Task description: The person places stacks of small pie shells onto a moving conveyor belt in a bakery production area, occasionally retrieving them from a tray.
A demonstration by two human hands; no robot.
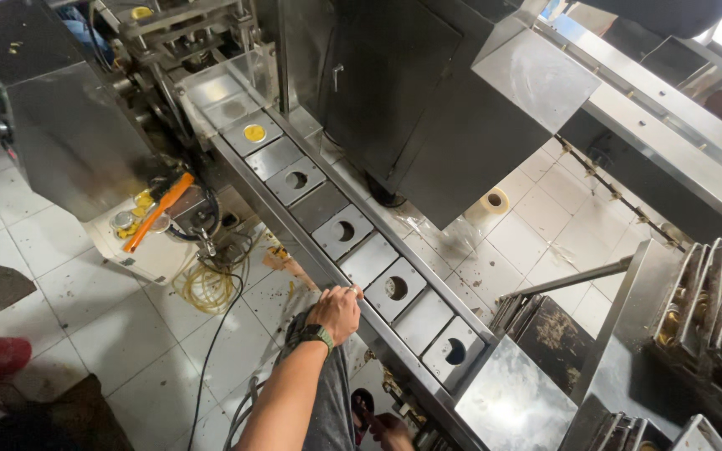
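My left hand [336, 311] wears a dark wristwatch [315, 336] and is curled over the near steel rail [282, 219] of a long conveyor that runs diagonally. The conveyor carries square metal plates, every other one with a round hole [395, 288]. A far plate holds a yellow round piece [254, 133]. My right hand is out of sight. My grey trouser leg [332, 409] shows below the arm.
Steel machine housings [428, 108] stand behind the conveyor. An orange-handled tool [159, 210] lies on a white box at the left, with a coil of yellow cord [206, 286] on the tiled floor. A tape roll [494, 200] lies on the floor. Racks of trays [712, 301] stand at the right.
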